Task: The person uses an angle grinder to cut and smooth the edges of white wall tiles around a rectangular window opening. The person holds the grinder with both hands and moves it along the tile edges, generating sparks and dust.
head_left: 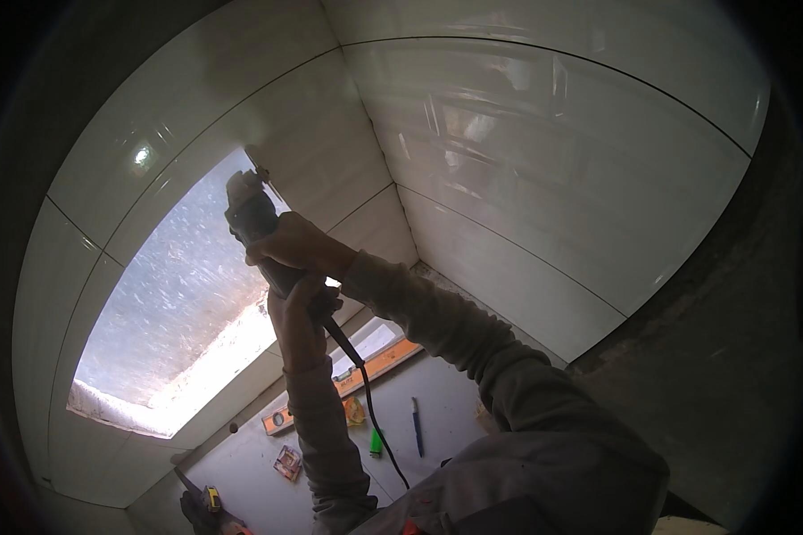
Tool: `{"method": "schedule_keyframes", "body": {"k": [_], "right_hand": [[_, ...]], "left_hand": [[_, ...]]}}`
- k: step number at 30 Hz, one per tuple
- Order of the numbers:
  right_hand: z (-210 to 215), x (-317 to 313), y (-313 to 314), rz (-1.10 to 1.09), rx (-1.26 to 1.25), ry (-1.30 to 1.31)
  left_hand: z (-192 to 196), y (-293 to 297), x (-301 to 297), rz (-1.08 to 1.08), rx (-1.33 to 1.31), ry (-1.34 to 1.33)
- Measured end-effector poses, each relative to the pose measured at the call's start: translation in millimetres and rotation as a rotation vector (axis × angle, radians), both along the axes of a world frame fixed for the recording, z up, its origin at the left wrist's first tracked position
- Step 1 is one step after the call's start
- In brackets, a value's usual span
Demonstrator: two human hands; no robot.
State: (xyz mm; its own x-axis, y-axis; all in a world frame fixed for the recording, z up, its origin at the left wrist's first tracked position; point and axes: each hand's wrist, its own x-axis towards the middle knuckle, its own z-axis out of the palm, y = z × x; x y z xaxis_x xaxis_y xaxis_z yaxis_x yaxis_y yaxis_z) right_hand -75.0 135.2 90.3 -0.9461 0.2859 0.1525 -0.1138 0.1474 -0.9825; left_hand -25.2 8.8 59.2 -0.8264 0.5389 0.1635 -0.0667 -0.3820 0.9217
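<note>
Reaching sleeves [455,330]: drab soft cloth, bunched in folds, esp. on R; both come up from lower edge.
L hand [299,312]: bare, clamped round rear part of grinder [257,217], nr cord.
R hand [302,245]: bare, clamped round mid-body, fwd of L hand & close to it.
Grinder casing: dark, hard, roughly cylindrical, w/ paler stubby head [244,185]; held up in front of window opening.
Grinder axis: slanted; head end points up & to L, rear end down & to R.
Grinder vs hands: body runs thru both grips; head sticks out beyond R hand, rear end just past L hand.
Disc [266,171]: thin, nearly edge-on, R side of head, by opening's upper R edge; can't tell if touching tile.
Cord [369,410]: black, thin, bendy, w/ stiffer sleeve at top; curves down from rear end.
Pale surface [446,392]: flat, smooth; bears orange straight level [391,358], slim blue pen-like stick [417,428], small bright-green item [376,443], crumpled-looking reddish pkt [287,464], yellow/black tape measure [211,497] at far L.
Window opening [183,294]: bright pane, streaky & speckled, rough lower edge.
Wall tiles [544,152]: big, glossy, off-white, dark thin joints; two walls meet R of grinder.
</note>
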Motion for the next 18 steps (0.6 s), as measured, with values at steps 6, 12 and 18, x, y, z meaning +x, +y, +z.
{"method": "schedule_keyframes", "body": {"k": [6,12,18], "right_hand": [[7.6,7.7,-1.2,0.014,-0.014,0.011],[6.7,5.2,0.3,-0.016,0.011,0.039],[6.6,5.3,-1.9,-0.036,0.052,0.009]], "left_hand": [[0.6,0.3,-1.2,0.010,0.003,0.005],[0.0,1.4,-2.5,0.006,0.011,0.016],[0.8,3.0,-0.9,0.014,0.003,-0.005]]}}
